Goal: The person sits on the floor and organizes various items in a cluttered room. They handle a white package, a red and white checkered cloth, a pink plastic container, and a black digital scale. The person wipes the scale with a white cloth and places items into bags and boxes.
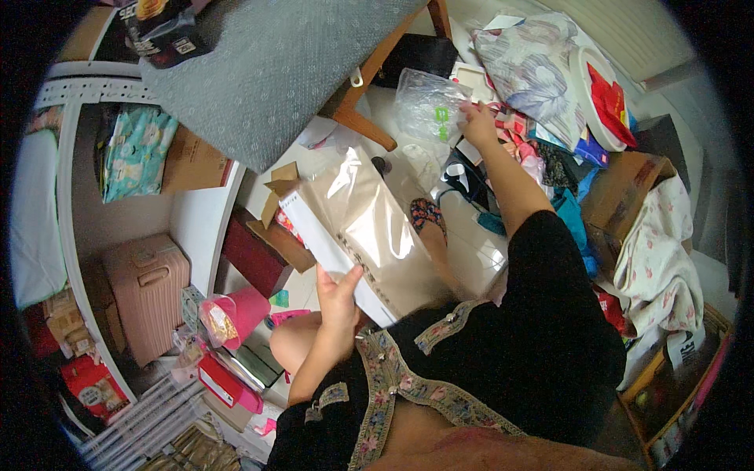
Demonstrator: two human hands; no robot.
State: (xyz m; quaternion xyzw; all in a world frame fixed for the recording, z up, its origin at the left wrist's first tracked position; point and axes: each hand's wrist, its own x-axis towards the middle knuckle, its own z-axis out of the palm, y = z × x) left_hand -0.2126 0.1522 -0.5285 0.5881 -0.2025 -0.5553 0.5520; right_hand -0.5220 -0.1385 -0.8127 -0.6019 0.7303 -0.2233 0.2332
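Note:
My left hand [339, 302] grips the lower left edge of a wide, flat box [369, 212] with a white side and a beige face under glossy clear plastic. The box is tilted in front of my body. My right arm stretches far forward, and my right hand [477, 124] is at the right edge of a clear plastic bag [428, 106] with green print. Its fingers are small and blurred, so I cannot see whether they hold the bag. Pink and red cloth items [522, 145] lie just beside that hand.
A grey-covered table [259, 71] with wooden legs stands ahead. On the left are white shelves [67, 157], a pink suitcase [149, 290] and a pink bin [239, 314]. A patterned pillow [530, 67], a white round lid-like thing [585, 86] and a cardboard box [628, 192] crowd the right.

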